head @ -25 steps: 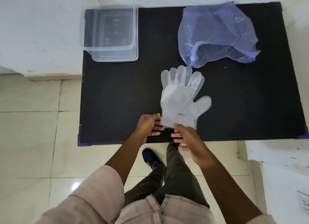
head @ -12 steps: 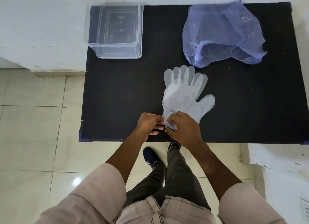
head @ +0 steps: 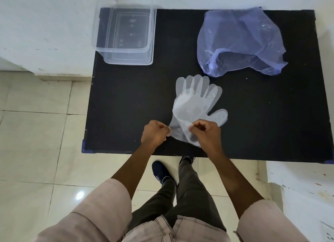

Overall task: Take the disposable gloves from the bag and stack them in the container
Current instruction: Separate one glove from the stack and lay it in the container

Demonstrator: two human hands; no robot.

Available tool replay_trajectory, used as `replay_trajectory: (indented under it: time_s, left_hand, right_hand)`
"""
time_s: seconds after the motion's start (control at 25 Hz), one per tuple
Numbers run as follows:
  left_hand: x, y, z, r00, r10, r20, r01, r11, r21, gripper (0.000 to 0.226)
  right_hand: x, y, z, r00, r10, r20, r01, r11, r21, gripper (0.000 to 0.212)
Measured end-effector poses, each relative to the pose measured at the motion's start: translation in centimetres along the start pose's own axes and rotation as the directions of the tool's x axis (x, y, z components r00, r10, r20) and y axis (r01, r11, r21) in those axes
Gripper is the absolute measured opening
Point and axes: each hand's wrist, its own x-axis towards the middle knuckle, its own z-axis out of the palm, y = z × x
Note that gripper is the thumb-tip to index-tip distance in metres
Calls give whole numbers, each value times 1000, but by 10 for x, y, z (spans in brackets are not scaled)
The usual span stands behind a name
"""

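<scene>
Table (head: 126,106): we see a black top carrying everything.
Bag (head: 240,42): blue, crumpled, far right.
Container (head: 124,35): clear, far left corner.
Gloves (head: 195,104): flat mid-table, cuffs toward us.
Left hand (head: 155,133): we pinch a cuff edge.
Right hand (head: 206,133): pinching the neighbouring cuff layer.

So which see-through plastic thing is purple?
The crumpled purple plastic bag at the table's far right. The clear plastic container and the clear disposable gloves, pinched by both hands, have no colour.
</scene>
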Motion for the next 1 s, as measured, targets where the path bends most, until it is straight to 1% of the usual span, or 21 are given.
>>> replay_trajectory:
  time_s: [0.04, 0.08, 0.12, 0.16, 0.2, 0.24, 0.28, 0.32, 0.36, 0.4, 0.44, 0.56, 0.6, 0.68, 0.8, 1.0]
  left_hand:
    - [-2, 0, -1, 996, 56, -63, -48, 991, 125, 14]
    - [-6, 0, -1, 984, 126, -125, -89, 960, 267, 16]
    - [-10, 0, 1, 956, 228, -186, -137, 904, 405, 18]
    - [-14, -2, 4, 900, 372, -230, -210, 829, 517, 24]
    - [-20, -4, 8, 818, 526, -232, -305, 740, 600, 29]
    - [-27, -7, 14, 733, 654, -185, -404, 639, 654, 33]
    - [-33, -11, 22, 662, 742, -108, -490, 537, 687, 36]
    - [-38, -16, 30, 615, 788, -25, -545, 447, 709, 39]
    - [-41, -22, 36, 593, 804, 44, -571, 382, 726, 42]
    - [-42, -27, 42, 598, 796, 93, -574, 344, 743, 46]
    - [-42, -31, 45, 619, 775, 127, -564, 327, 759, 51]
    - [-36, -32, 50, 730, 660, 176, -515, 361, 778, 61]
    - [-34, -33, 51, 753, 631, 185, -503, 371, 781, 62]
    - [-35, -33, 52, 758, 620, 202, -497, 348, 795, 62]
    - [-35, -26, 47, 768, 586, 258, -515, 325, 793, 62]
    - [-38, -11, 46, 801, 538, 262, -500, 360, 788, 64]
  right_hand:
    - [3, -1, -6, 998, 63, -25, -60, 994, 87, 8]
    - [6, -1, -11, 992, 111, -52, -102, 983, 152, 7]
    - [10, -2, -16, 987, 143, -76, -126, 973, 193, 7]
    - [15, -2, -20, 984, 155, -86, -135, 968, 210, 8]
    - [18, -4, -23, 985, 154, -82, -134, 968, 212, 9]
    - [21, -6, -26, 987, 141, -70, -124, 971, 206, 9]
    - [23, -7, -27, 991, 123, -59, -109, 974, 196, 10]
    - [25, -7, -29, 993, 104, -48, -94, 979, 183, 9]
    - [27, -8, -29, 996, 85, -39, -77, 983, 167, 9]
    - [27, -7, -29, 997, 67, -34, -61, 987, 148, 9]
    - [28, -6, -29, 998, 51, -30, -47, 990, 131, 9]
    - [31, -2, -26, 999, 32, -16, -30, 995, 96, 8]
    - [32, -1, -25, 1000, 26, -9, -25, 996, 81, 8]
    - [34, -1, -25, 1000, 11, -3, -11, 999, 53, 8]
    - [40, -9, -32, 1000, -9, -28, 9, 1000, 6, 10]
    - [62, -30, -68, 997, -68, -40, 60, 984, -166, 9]
